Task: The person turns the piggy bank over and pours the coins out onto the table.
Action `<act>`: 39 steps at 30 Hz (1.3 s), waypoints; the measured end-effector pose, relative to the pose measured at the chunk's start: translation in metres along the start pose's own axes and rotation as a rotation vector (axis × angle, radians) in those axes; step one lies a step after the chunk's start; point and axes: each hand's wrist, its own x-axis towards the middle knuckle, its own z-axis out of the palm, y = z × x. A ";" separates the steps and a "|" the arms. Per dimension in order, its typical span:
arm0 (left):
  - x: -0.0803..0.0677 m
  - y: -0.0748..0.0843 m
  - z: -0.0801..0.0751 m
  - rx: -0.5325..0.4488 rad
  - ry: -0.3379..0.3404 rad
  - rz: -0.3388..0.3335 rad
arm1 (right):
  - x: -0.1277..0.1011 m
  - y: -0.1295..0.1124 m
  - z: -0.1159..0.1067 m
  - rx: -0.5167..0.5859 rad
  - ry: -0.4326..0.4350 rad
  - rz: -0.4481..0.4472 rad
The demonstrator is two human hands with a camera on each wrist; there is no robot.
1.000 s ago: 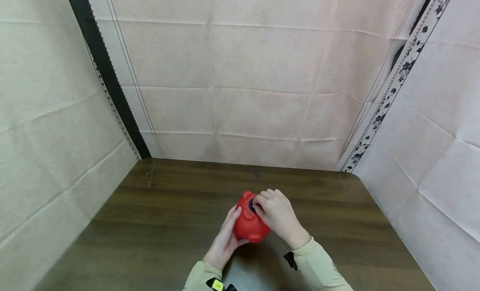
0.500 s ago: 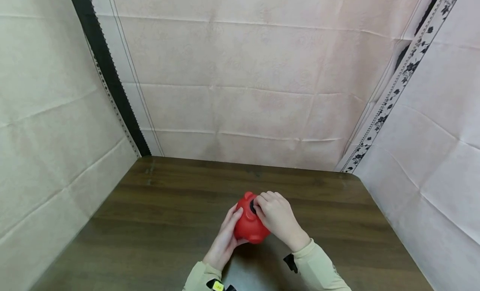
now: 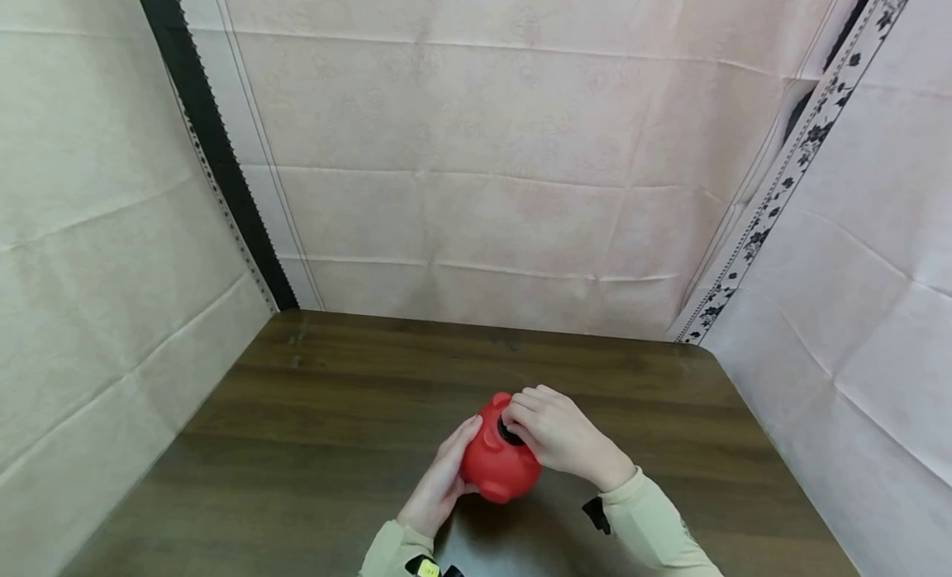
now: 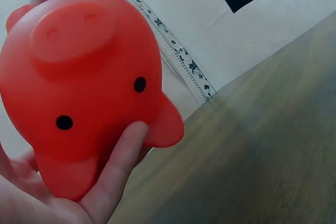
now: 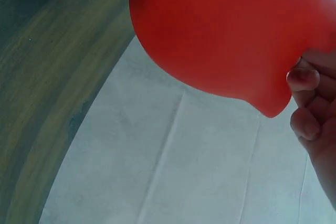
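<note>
A red piggy bank is held off the table in my left hand. Its snout and two black eyes appear upside down in the left wrist view, where my left thumb or a finger presses between its ears. In the head view a round black stopper shows on the bank's upper side. My right hand has its fingers curled at the stopper's edge and seems to pinch it; the fingertips are partly hidden. From the right wrist view, curled fingers lie beside one of the bank's stubby feet.
A dark brown wooden table lies beneath both hands. Pale cloth walls rise at its back and sides, with a floral strip at the right corner. Black straps with small devices sit on the wrists.
Both hands and the piggy bank have come slightly down toward me. The bank has tilted a little, and more of the black stopper shows beside the right fingers.
</note>
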 end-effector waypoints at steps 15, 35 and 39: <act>0.004 0.005 -0.005 -0.003 -0.093 -0.034 | 0.002 0.000 -0.010 -0.028 0.008 -0.074; -0.002 -0.010 -0.013 -0.071 -0.088 -0.025 | -0.011 -0.004 -0.021 -0.167 0.038 0.090; -0.003 -0.012 -0.017 -0.089 -0.092 -0.017 | -0.028 0.000 -0.019 -0.166 0.067 0.182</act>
